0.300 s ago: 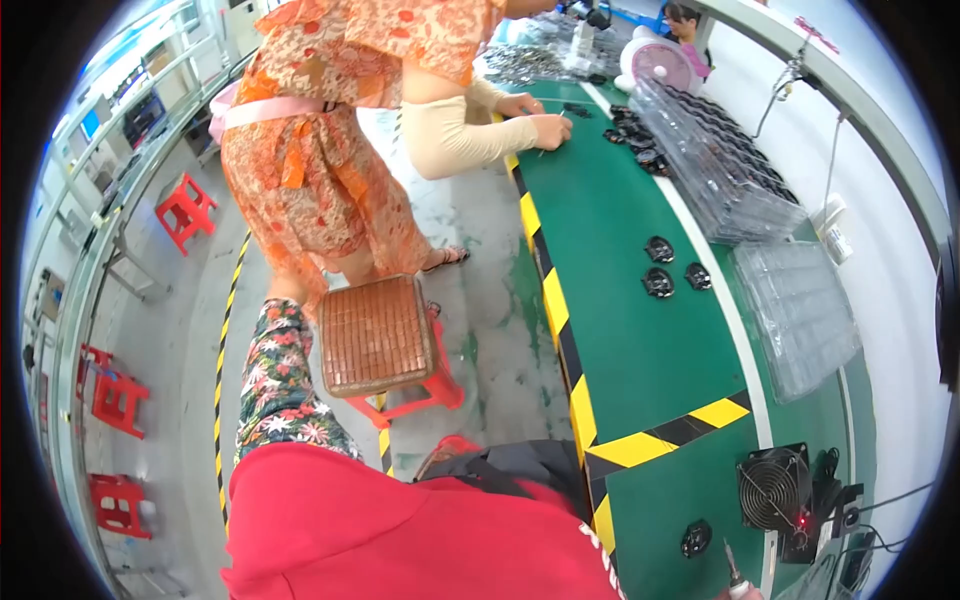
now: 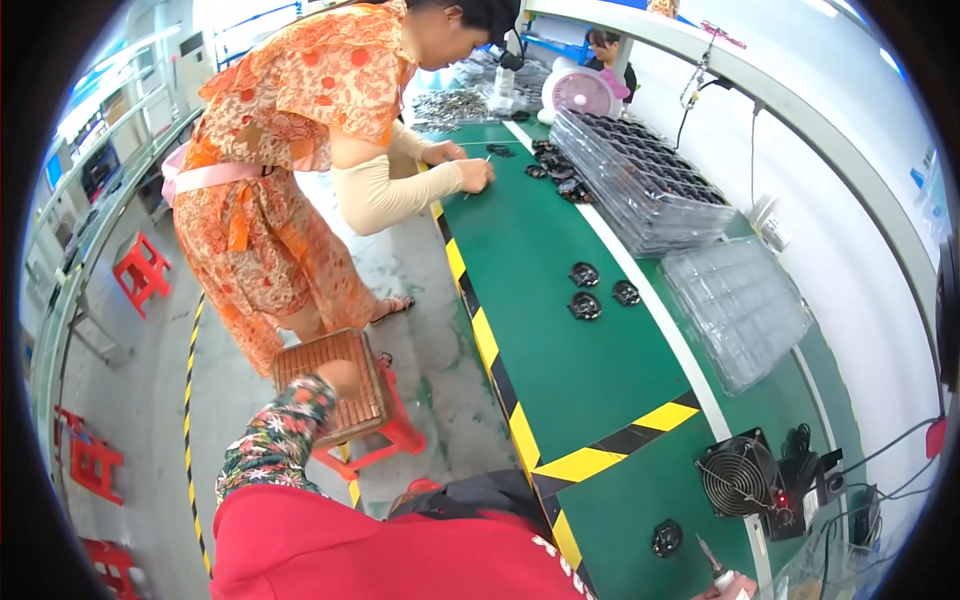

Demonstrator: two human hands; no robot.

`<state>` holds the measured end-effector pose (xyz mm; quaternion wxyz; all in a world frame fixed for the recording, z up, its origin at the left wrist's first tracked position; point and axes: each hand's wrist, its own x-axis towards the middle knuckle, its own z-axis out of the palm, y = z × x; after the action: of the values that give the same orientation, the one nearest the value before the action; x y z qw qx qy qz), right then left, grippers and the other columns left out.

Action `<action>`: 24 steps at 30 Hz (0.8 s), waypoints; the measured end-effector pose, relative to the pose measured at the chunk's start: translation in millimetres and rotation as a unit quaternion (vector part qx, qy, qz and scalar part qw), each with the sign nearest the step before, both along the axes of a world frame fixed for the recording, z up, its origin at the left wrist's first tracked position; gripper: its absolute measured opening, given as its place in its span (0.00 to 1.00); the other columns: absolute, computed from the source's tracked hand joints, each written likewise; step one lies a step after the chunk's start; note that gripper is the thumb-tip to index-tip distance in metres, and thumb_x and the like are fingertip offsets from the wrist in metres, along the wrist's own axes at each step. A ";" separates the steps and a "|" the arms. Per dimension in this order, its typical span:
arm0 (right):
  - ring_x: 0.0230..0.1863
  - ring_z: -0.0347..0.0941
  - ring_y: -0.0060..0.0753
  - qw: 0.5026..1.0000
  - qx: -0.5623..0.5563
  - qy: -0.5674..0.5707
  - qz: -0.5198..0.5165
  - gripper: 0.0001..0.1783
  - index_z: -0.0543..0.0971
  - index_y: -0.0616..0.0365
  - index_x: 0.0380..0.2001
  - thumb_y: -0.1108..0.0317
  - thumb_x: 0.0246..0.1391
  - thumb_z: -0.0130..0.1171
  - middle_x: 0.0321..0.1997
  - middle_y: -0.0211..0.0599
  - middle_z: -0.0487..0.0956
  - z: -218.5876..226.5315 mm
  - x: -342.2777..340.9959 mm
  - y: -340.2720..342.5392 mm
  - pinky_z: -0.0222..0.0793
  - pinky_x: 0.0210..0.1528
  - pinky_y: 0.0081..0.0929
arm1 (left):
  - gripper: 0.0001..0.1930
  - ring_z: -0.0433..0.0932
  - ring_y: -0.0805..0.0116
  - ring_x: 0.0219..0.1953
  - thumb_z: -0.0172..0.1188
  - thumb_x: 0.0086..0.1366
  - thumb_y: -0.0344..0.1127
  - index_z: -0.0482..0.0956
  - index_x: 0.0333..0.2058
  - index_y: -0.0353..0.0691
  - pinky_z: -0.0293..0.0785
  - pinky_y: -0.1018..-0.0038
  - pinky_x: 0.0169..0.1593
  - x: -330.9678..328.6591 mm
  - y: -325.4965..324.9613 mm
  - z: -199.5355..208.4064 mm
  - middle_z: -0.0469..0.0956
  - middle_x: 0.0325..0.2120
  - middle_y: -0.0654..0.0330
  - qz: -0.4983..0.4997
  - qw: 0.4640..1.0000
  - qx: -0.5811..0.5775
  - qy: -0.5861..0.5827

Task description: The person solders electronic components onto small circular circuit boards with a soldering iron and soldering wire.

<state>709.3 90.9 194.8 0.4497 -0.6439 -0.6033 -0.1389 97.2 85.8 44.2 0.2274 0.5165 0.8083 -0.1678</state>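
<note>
My left hand (image 2: 341, 378) is over the brown woven seat (image 2: 370, 420) of a red stool; it is smeared by motion and its fingers cannot be made out. Low at the right, my right hand (image 2: 738, 586) is partly cut off by the frame and closed round a soldering iron (image 2: 716, 566), its metal tip pointing up and left. Left of that tip, a round black part (image 2: 667, 538) lies on the green bench mat (image 2: 610, 500).
A small black fan (image 2: 738, 478) stands by cables. Three round black parts (image 2: 585, 305) and clear trays (image 2: 740, 310) lie farther along. A person in orange clothing (image 2: 270, 140) works at the bench ahead; red stools (image 2: 142, 272) stand left.
My left hand has moved from beside the co-worker's orange clothing to over the stool seat. The view has shifted, while my right hand keeps hold of the soldering iron.
</note>
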 end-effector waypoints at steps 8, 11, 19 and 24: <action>0.23 0.66 0.43 0.999 -0.006 0.036 0.015 0.03 0.72 0.66 0.26 0.82 0.49 0.49 0.24 0.46 0.69 4.6 -12.0 -2.5 0.62 0.25 0.33 | 0.14 0.72 0.51 0.22 0.52 0.54 0.39 0.75 0.21 0.32 0.67 0.60 0.29 186.5 43.1 114.1 0.73 0.17 0.48 -0.414 0.842 -0.045 -0.343; 0.23 0.65 0.43 0.999 -0.006 0.027 0.023 0.03 0.72 0.66 0.26 0.82 0.48 0.49 0.24 0.46 0.69 6.6 -14.3 -3.0 0.62 0.25 0.33 | 0.11 0.71 0.51 0.22 0.50 0.56 0.36 0.75 0.25 0.34 0.66 0.60 0.28 216.0 66.7 167.4 0.73 0.18 0.48 -0.494 0.751 -0.034 -0.436; 0.23 0.65 0.43 0.999 0.008 0.029 0.016 0.02 0.71 0.66 0.25 0.80 0.50 0.49 0.24 0.46 0.69 8.9 -18.1 -1.0 0.62 0.26 0.33 | 0.11 0.72 0.47 0.23 0.53 0.53 0.37 0.72 0.19 0.33 0.67 0.59 0.27 328.1 99.4 179.1 0.71 0.16 0.50 -0.599 0.602 0.205 -0.487; 0.24 0.63 0.33 0.967 0.051 0.250 0.020 0.08 0.69 0.66 0.25 0.72 0.54 0.51 0.23 0.41 0.68 8.4 -24.5 3.1 0.63 0.28 0.30 | 0.09 0.73 0.52 0.22 0.54 0.49 0.35 0.72 0.18 0.35 0.68 0.63 0.25 383.1 97.5 154.1 0.72 0.16 0.52 -0.742 0.429 0.269 -0.439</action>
<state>684.8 94.0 203.2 0.6212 -0.6218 -0.4769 0.0049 480.2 183.4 198.3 0.1891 0.9563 -0.0908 0.2039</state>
